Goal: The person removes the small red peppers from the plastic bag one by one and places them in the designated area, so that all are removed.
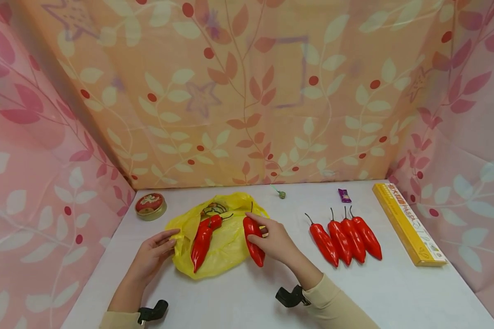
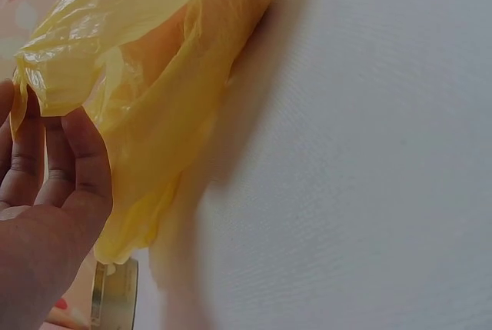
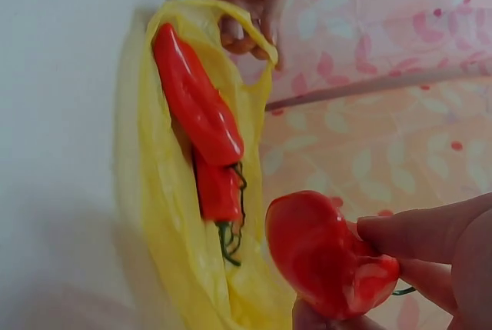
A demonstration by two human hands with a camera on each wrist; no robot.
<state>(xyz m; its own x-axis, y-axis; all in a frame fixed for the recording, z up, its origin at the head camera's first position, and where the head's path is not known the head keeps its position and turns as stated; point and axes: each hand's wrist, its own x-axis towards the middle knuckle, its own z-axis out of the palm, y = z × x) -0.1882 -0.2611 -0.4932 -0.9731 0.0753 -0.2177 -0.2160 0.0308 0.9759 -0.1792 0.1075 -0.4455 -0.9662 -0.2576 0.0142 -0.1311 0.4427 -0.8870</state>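
Yellow plastic is making up the crumpled bag (image 1: 230,260), which is lying on the white bench (image 1: 214,301) with its mouth gaping. Two glossy red peppers are resting in it: the front pepper (image 1: 201,246) is partly covering the rear pepper (image 1: 216,222), and dark stems are showing in the right wrist view.

At the bag's left edge, the left hand (image 1: 153,252) is pinching a fold of the plastic with its fingertips, holding that side up. At the bag's right edge, the right hand (image 1: 276,240) is gripping a third pepper (image 1: 254,250) between thumb and fingers. In the head view this pepper is overlapping the bag's rim; how high it is hanging above the plastic I cannot tell.

Well to the right of the bag, four more peppers (image 1: 353,240) are lying side by side, and a yellow box (image 1: 409,226) is lying farther right of it. Just left of the bag and behind it, a round tin (image 1: 150,205) is standing.

Judging by this layout, the hands are filling the bag pepper by pepper, and the step in hand is probably presenting the third at the opening. The next move would be calling for lowering it leftward beside the bag's two peppers and loosening the grip, while the left hand is holding the mouth wide. Thin film could be sagging inward or snagging the stem.
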